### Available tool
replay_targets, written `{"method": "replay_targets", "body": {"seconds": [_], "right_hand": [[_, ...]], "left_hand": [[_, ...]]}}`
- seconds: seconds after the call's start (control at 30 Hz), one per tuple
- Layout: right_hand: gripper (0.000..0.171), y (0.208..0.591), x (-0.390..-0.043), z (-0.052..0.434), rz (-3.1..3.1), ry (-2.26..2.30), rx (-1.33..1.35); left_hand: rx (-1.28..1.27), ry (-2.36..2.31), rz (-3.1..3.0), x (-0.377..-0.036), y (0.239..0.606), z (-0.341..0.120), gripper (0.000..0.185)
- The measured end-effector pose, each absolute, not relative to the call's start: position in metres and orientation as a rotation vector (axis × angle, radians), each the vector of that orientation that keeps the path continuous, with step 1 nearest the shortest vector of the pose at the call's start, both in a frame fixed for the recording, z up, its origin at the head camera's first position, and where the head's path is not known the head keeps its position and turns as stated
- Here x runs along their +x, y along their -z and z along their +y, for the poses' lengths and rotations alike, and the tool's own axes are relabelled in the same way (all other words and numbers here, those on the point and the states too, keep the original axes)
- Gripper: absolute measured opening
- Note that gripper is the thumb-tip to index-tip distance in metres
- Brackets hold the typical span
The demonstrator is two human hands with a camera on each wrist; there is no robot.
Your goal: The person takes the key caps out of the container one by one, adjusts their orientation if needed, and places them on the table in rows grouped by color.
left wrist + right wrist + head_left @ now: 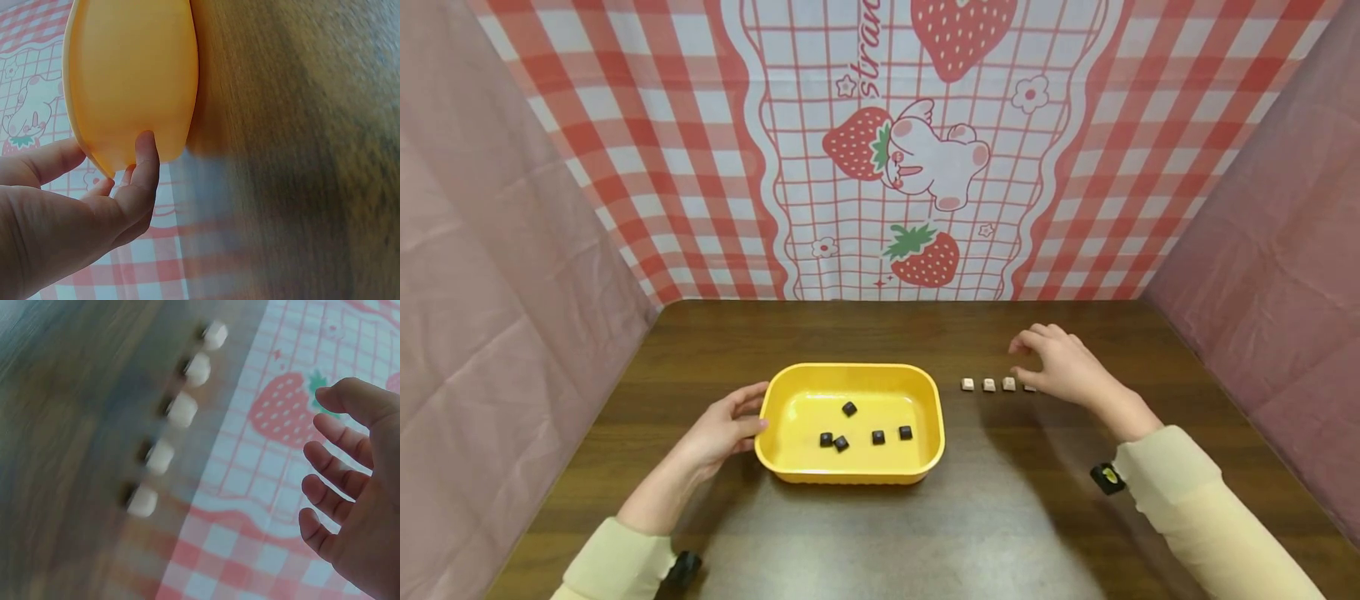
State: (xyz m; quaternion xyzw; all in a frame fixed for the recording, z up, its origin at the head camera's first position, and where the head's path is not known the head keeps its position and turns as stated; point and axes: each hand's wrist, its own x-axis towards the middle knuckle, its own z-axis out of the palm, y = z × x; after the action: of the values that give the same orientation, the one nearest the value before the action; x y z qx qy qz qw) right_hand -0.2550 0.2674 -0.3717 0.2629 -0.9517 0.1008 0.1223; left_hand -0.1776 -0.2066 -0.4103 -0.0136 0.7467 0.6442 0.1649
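A yellow tray (850, 377) sits mid-table with several small black keycaps (848, 408) inside. My left hand (724, 427) rests against the tray's left end, thumb and fingertips touching its rim (106, 156). To the right lies a row of small white keycaps (988, 384), blurred in the right wrist view (182, 410). My right hand (1054, 363) hovers over the row's right end with fingers (331, 469) spread and relaxed, holding nothing.
The dark wooden table (1000, 500) is walled by a strawberry-print checked cloth (895, 150) at the back and pink cloth (490, 250) on both sides.
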Motion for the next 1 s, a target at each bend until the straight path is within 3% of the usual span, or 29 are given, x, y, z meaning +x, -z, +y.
{"method": "replay_targets", "body": {"seconds": [0.5,1.0], "right_hand": [[0.026,0.356,-0.240,0.206,-2.643,-0.395,0.926],[0.025,0.373,-0.234,0.164,-2.651,-0.408,1.044]], "left_hand": [[-0.037,-1.840,2.126,-0.177,0.412,-0.207,0.060],[-0.050,-1.831,2.141,-0.177,0.412,-0.206,0.060]]}}
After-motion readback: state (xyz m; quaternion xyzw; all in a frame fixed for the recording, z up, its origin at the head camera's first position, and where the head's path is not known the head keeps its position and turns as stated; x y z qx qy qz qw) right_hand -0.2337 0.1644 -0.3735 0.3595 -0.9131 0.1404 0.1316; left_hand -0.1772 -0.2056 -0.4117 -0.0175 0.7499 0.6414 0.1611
